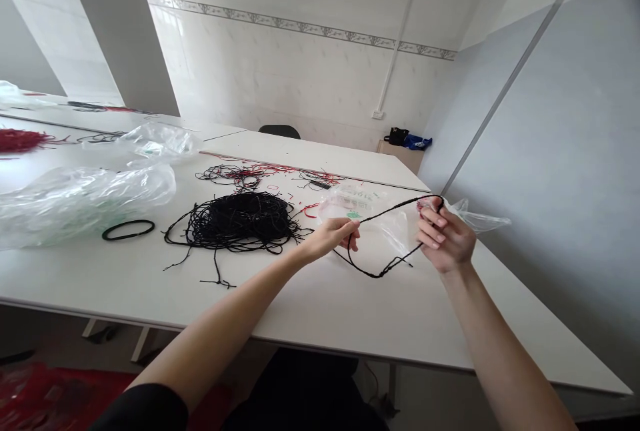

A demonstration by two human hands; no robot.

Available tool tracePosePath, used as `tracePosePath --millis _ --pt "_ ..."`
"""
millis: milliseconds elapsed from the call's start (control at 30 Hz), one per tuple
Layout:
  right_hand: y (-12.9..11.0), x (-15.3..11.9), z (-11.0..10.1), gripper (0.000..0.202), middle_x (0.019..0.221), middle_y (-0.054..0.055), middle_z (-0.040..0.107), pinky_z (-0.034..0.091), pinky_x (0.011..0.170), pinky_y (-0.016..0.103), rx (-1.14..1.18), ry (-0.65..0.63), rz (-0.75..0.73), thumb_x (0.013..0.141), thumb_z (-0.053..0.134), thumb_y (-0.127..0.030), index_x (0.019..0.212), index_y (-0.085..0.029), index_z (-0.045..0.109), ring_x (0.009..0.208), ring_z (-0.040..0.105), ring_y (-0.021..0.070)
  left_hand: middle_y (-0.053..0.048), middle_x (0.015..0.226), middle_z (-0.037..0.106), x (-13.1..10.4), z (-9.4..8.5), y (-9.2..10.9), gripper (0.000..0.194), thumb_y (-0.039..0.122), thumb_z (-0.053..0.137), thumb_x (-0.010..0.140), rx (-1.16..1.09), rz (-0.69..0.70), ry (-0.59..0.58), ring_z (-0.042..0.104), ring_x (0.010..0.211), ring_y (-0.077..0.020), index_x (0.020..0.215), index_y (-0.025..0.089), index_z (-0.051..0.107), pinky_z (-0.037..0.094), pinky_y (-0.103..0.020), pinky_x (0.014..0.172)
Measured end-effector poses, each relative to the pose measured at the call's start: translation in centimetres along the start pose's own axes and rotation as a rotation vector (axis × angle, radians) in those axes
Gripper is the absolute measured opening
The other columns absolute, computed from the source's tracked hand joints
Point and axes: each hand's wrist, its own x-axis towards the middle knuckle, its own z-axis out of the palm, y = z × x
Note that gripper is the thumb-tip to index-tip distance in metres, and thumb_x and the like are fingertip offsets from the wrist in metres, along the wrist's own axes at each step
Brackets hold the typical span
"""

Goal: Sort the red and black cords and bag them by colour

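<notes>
A loop of black braided cord (379,275) hangs between my two hands above the white table. My left hand (336,236) pinches the loop at its left side, near the middle of the table. At the right, my right hand (447,236) is closed on the loop's other side, fingers curled toward me. Knots and a short loose end show along the lower run of the cord. Left of my left hand lies a big tangled bundle of black cords (245,221), some with knotted ends trailing toward the table's front.
A black ring (129,229) lies left of the bundle, beside crumpled clear plastic bags (85,201). Another printed clear bag (350,199) sits behind my hands. Red and black cord scraps (265,169) are strewn farther back. A red cord bundle (20,141) lies far left.
</notes>
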Motion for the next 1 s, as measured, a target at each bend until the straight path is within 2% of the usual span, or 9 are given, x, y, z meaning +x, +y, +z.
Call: tracePosePath --millis 67,167,267,367,533,633,733,833,1000 --pt "0.0 0.1 0.0 0.026 0.061 -0.002 0.028 0.021 0.038 0.022 -0.122 0.037 -0.027 0.081 0.034 -0.038 0.099 -0.032 0.052 0.045 0.021 0.0107 -0.007 0.085 0.061 -0.1 0.3 0.0 0.040 0.052 0.042 0.080 0.002 0.049 -0.059 0.058 0.080 -0.0150 0.087 0.015 0.055 0.044 -0.029 0.073" --pt "0.1 0.1 0.4 0.030 0.065 0.000 0.031 0.027 0.041 0.022 -0.208 0.040 -0.027 0.080 0.035 -0.043 0.103 -0.032 0.050 0.051 0.031 0.0127 -0.007 0.100 0.058 -0.4 1.3 -0.7 0.043 0.047 0.064 0.064 0.236 0.108 -0.131 0.054 0.092 -0.0183 0.096 0.018 0.058 0.042 -0.030 0.078" --pt "0.2 0.1 1.1 0.029 0.068 0.001 0.034 0.030 0.039 0.021 -0.126 0.007 -0.012 0.077 0.042 -0.043 0.101 -0.030 0.051 0.060 0.039 0.0145 -0.005 0.096 0.058 -0.5 2.2 -1.4 0.040 0.037 0.070 0.059 0.501 0.201 -0.239 0.052 0.096 -0.0199 0.095 0.021 0.062 0.040 -0.030 0.083" --pt "0.3 0.0 1.3 0.025 0.069 0.001 0.037 0.032 0.037 0.019 -0.032 -0.028 0.010 0.075 0.047 -0.040 0.096 -0.028 0.053 0.064 0.043 0.0147 -0.003 0.084 0.061 -0.5 2.5 -1.6 0.026 0.027 0.062 0.066 0.620 0.258 -0.306 0.055 0.084 -0.0164 0.092 0.020 0.063 0.041 -0.027 0.079" --pt "0.6 0.4 1.3 0.023 0.075 0.002 0.045 0.034 0.036 0.018 -0.079 -0.025 0.028 0.074 0.049 -0.041 0.092 -0.026 0.054 0.068 0.048 0.0139 0.001 0.071 0.063 -1.0 1.7 -0.6 0.021 0.018 0.054 0.067 0.622 0.147 -0.363 0.055 0.061 -0.0109 0.085 0.021 0.064 0.040 -0.021 0.057" --pt "1.6 0.7 1.5 0.030 0.079 0.003 0.053 0.040 0.042 0.020 -0.420 -0.071 0.097 0.079 0.044 -0.044 0.096 -0.022 0.056 0.072 0.053 0.0145 0.002 0.061 0.062 -1.3 1.0 0.2 0.011 0.024 0.055 0.068 0.561 0.031 -0.459 0.052 0.051 -0.0101 0.073 0.020 0.064 0.035 -0.020 0.049" --pt "3.4 0.8 1.7 0.033 0.074 0.005 0.057 0.043 0.050 0.023 -0.898 -0.133 0.146 0.080 0.043 -0.045 0.082 -0.017 0.061 0.070 0.056 0.0161 -0.001 0.051 0.057 -1.3 0.7 0.3 0.036 0.045 0.045 0.078 0.631 -0.030 -0.323 0.048 0.046 -0.0108 0.059 0.017 0.058 0.032 -0.022 0.047" --pt "5.0 0.8 1.7 0.028 0.066 0.005 0.057 0.038 0.055 0.026 -1.091 -0.120 0.138 0.076 0.049 -0.039 0.063 -0.017 0.059 0.064 0.054 0.0168 -0.003 0.056 0.056 -1.0 1.3 -0.3 0.041 0.055 0.043 0.077 0.794 0.062 -0.103 0.050 0.053 -0.0142 0.067 0.018 0.058 0.035 -0.026 0.054" --pt "5.7 0.6 1.0 0.021 0.067 0.004 0.061 0.035 0.056 0.025 -1.228 -0.181 0.198 0.074 0.051 -0.036 0.066 -0.020 0.062 0.063 0.054 0.0167 -0.007 0.089 0.058 -1.0 2.5 -1.4 0.028 0.039 0.055 0.075 0.860 0.363 -0.196 0.054 0.084 -0.0196 0.093 0.019 0.061 0.039 -0.030 0.077"
